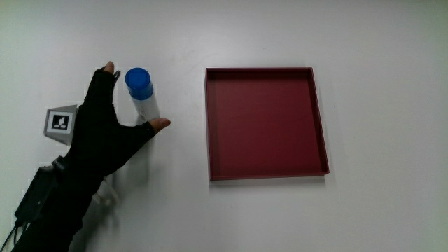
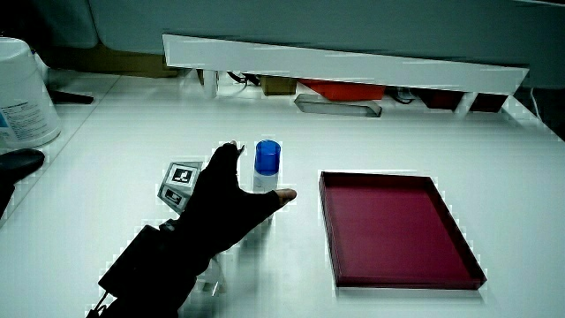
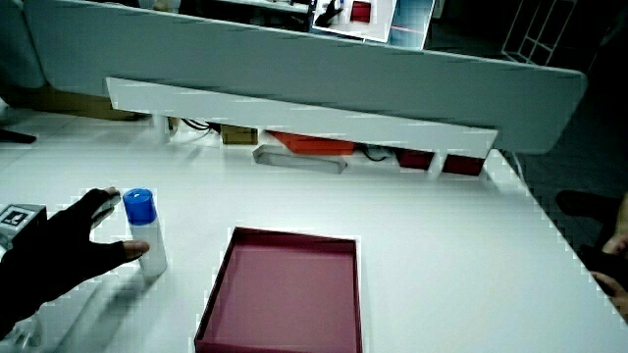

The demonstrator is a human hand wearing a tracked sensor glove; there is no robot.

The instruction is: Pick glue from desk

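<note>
A white glue stick (image 1: 145, 100) with a blue cap stands upright on the white table beside a dark red tray (image 1: 266, 122). The gloved hand (image 1: 105, 133) reaches around the glue, with one fingertip near the cap and the thumb by the lower body. Its fingers are spread, and the stick still rests on the table. Both side views show the glue (image 2: 265, 163) (image 3: 145, 235) in the fork of the hand (image 2: 221, 208) (image 3: 59, 250). The patterned cube (image 1: 61, 122) sits on the back of the hand.
The red tray (image 2: 388, 225) (image 3: 285, 294) holds nothing. A large white container (image 2: 22, 88) stands near the table's edge. A low white partition (image 2: 344, 62) (image 3: 294, 103) borders the table, with small items under it.
</note>
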